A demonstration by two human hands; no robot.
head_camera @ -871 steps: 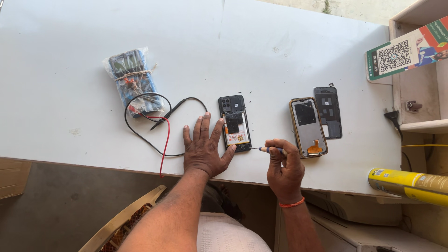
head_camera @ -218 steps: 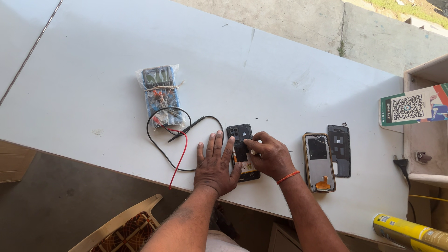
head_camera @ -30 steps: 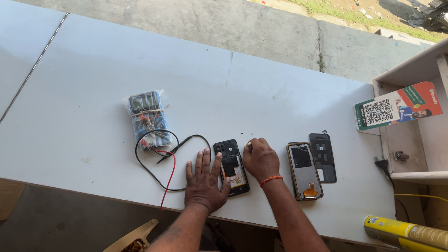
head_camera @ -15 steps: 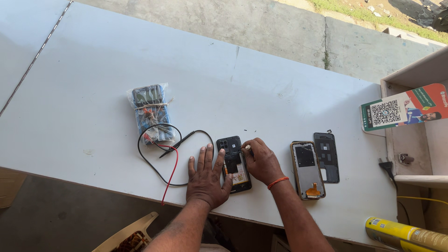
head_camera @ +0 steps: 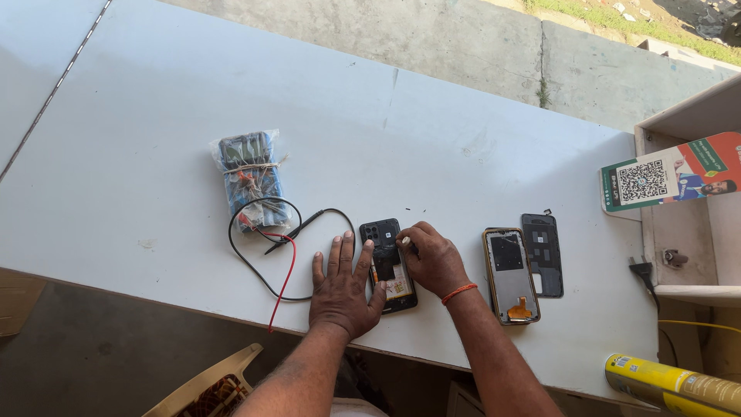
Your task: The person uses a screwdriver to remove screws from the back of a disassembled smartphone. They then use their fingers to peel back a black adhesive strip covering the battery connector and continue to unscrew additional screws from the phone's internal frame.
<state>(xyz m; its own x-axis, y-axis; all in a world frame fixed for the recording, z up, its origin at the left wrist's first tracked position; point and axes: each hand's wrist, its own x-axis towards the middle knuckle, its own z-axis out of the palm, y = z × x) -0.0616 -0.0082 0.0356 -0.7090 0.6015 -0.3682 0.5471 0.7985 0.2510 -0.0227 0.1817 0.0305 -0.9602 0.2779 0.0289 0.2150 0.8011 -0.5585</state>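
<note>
Overhead, the head view shows one white table (head_camera: 193, 100) bearing three phone parts: one opened phone (head_camera: 388, 262), one screen frame (head_camera: 510, 274) and one black back cover (head_camera: 543, 253), the last two lying side by side to the right. One blue meter (head_camera: 249, 179) wrapped in clear plastic lies to the left, with two leads, one black (head_camera: 309, 224) and one red (head_camera: 282, 282). The left hand (head_camera: 342, 287) rests flat, fingers spread, touching the opened phone's left edge. The right hand (head_camera: 434, 259) is curled at its right edge, pinching a small tool (head_camera: 406, 242) over the phone's upper half.
</note>
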